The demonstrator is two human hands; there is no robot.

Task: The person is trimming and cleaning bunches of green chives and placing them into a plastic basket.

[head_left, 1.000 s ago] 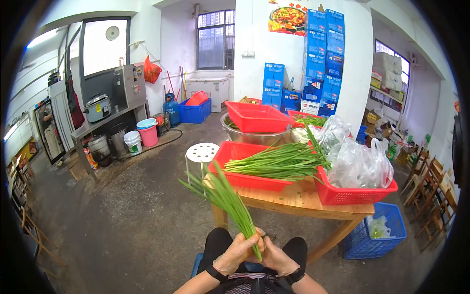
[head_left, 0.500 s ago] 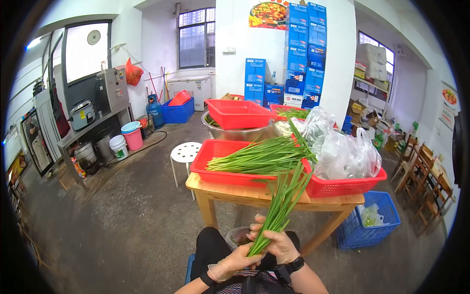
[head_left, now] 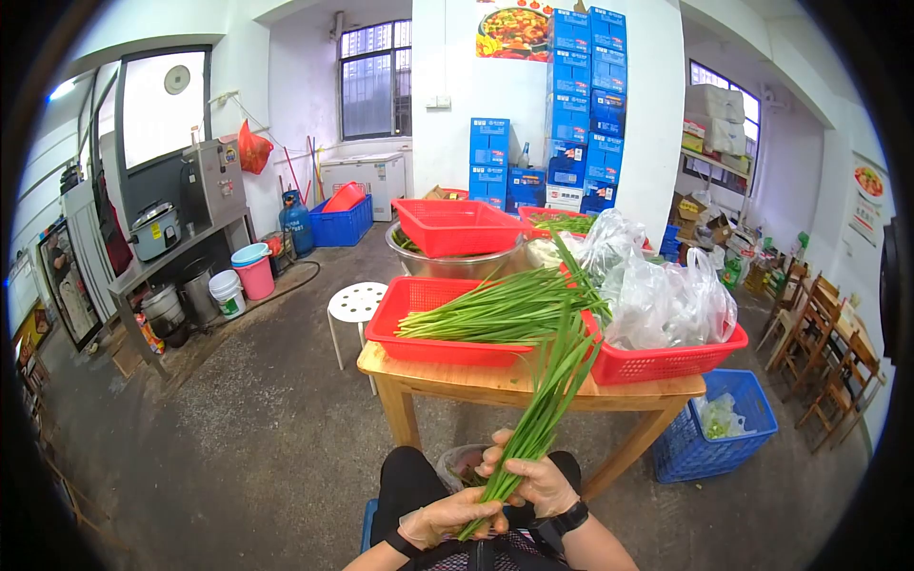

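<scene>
Green in hand: a bunch of stalks [head_left: 541, 419], long and thin, held low in the middle of the frame, in front of the wooden surface [head_left: 457, 379] and clear of it.
Long axis: slanted, with the butt end at the lower middle of the frame and the leaf tips fanning toward the upper right, where from my view they overlap the front edge of the surface.
Left hand [head_left: 447, 516]: gloved and lowest in the frame, its fingers [head_left: 484, 521] closed round the butt end of the bunch.
Right hand [head_left: 535, 479]: gloved, just above and right of the left one, its fingers [head_left: 495, 464] curled round the stalks a little farther up. The two hands touch along the bunch.
Nearer hand: the left has the butt end and the right sits closer to the free leaves. Above the right hand I see nothing supporting the stalks.
Under the hands: a round tub [head_left: 459, 463] between the knees, just left of the right hand. I cannot tell what is in it.
Behind: a red basket [head_left: 438, 350] on the surface holds loose stalks [head_left: 495, 309] laid flat, running left to right. A second red basket [head_left: 666, 364] to its right is full of clear bags [head_left: 666, 300].
Floor: a blue crate [head_left: 752, 419] at lower right, and a white stool [head_left: 357, 303] left of the surface.
</scene>
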